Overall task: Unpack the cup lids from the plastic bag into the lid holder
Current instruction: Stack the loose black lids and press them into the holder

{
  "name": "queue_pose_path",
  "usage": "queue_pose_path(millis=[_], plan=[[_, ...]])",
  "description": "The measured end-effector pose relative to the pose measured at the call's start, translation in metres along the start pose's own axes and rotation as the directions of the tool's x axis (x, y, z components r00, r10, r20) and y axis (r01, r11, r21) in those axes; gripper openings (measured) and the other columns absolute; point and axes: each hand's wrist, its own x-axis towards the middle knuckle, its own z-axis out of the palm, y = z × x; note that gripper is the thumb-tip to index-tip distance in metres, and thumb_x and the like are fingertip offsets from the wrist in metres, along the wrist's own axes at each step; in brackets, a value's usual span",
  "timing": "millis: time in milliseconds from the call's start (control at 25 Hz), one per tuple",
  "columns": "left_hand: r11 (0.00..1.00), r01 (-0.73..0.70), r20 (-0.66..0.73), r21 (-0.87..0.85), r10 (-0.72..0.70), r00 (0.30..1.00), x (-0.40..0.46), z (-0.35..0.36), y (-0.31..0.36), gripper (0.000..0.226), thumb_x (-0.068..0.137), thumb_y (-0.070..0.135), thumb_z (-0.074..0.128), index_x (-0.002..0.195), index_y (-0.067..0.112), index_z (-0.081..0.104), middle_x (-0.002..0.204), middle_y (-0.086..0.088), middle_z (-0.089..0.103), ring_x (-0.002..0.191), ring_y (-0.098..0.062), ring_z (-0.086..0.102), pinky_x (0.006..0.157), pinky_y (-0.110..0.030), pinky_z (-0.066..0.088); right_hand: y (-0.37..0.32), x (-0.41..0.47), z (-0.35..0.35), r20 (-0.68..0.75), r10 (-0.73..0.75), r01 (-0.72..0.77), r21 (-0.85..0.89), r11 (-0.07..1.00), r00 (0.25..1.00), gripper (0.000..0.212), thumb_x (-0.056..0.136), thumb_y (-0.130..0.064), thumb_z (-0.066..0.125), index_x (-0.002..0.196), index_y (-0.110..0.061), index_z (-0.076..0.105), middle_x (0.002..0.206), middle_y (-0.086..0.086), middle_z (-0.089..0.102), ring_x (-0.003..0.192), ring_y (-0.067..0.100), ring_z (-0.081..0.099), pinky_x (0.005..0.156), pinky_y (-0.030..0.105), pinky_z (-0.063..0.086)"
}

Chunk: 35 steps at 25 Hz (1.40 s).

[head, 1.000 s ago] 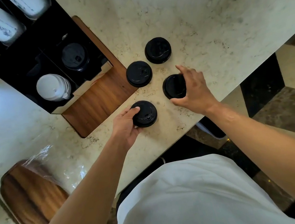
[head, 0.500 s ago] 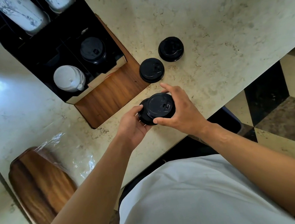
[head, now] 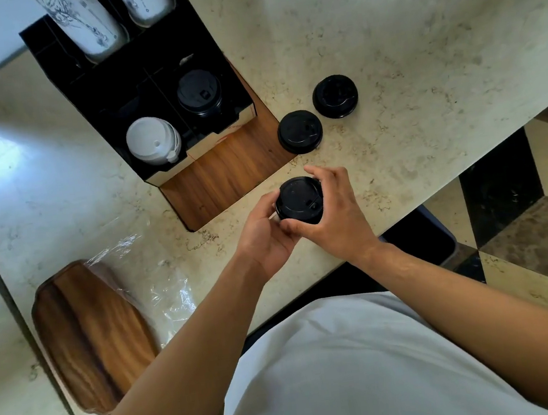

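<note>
Both hands hold a small stack of black cup lids (head: 299, 200) just above the counter's front edge. My left hand (head: 264, 239) cups it from the left and below, and my right hand (head: 333, 210) grips it from the right. Two more black lids lie on the counter: one lid (head: 299, 131) beside the holder, another lid (head: 335, 96) farther right. The black lid holder (head: 104, 100) stands at the upper left, with black lids (head: 199, 94) in its right slot and white lids (head: 150, 141) in its left slot. The crumpled clear plastic bag (head: 169, 292) lies at the lower left.
The holder sits on a wooden base (head: 224, 175). Two white patterned cup stacks (head: 84, 20) stick out of its rear slots. A wooden board (head: 91, 336) lies at the left under the bag. The marble counter (head: 400, 36) ends at the right above a tiled floor (head: 521, 211).
One second ago each hand touched a separate lid on the counter. My right hand has since brought its lid onto the left one, and both hands now hold the stack together.
</note>
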Motion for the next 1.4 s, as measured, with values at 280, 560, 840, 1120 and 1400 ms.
queue_pose_path(millis=[280,560,840,1120,1400], plan=[[0.99,-0.042,-0.076,0.134,0.053,0.996,0.001,-0.008,0.007,0.04,0.084,-0.007,0.072,0.122,-0.006,0.062,0.102,-0.021,0.075,0.093,-0.033,0.075,0.074,-0.038,0.063,-0.004,0.0,0.012,0.096,0.001,0.003,-0.041,0.999,0.995,0.098,0.069,-0.052,0.087,0.148,-0.023,0.037,0.138,-0.001,0.032,0.125,0.018,0.045,0.097,0.013,0.04],[0.987,-0.081,-0.269,0.138,0.116,0.956,0.015,-0.032,0.029,0.036,0.083,-0.008,0.073,0.116,0.003,0.064,0.112,-0.015,0.071,0.107,-0.032,0.069,0.072,-0.037,0.063,0.012,0.061,-0.016,0.156,0.059,-0.052,-0.052,0.997,0.986,0.057,0.085,-0.019,0.067,0.14,-0.015,0.052,0.135,0.001,0.044,0.129,0.021,0.044,0.112,0.031,0.04],[0.98,-0.13,-0.321,0.149,0.172,0.931,0.019,-0.047,0.029,0.025,0.085,-0.005,0.073,0.108,0.004,0.07,0.1,-0.009,0.079,0.101,-0.026,0.073,0.083,-0.037,0.062,0.011,0.157,-0.024,0.346,0.05,0.106,-0.418,0.902,0.937,0.084,0.082,0.001,0.07,0.157,-0.014,0.035,0.165,0.011,0.027,0.153,0.035,0.018,0.122,0.045,0.029],[0.976,-0.145,-0.323,0.16,0.191,0.927,0.02,-0.039,0.028,0.013,0.089,0.005,0.073,0.101,0.01,0.07,0.085,0.001,0.08,0.104,-0.024,0.069,0.082,-0.037,0.063,-0.004,0.155,-0.017,0.297,0.078,0.089,-0.511,0.855,0.952,0.084,0.081,-0.043,0.073,0.154,-0.021,0.038,0.15,0.014,0.043,0.135,0.038,0.039,0.114,0.051,0.037],[0.992,-0.118,-0.286,0.034,0.122,0.95,0.016,-0.041,0.034,0.021,0.094,0.018,0.061,0.105,0.006,0.075,0.098,-0.013,0.079,0.098,-0.029,0.073,0.084,-0.045,0.062,-0.03,0.065,-0.007,0.374,-0.068,0.101,-0.068,0.993,0.925,0.083,0.077,-0.051,0.075,0.148,-0.025,0.041,0.137,0.003,0.041,0.127,0.022,0.046,0.107,0.036,0.048]])
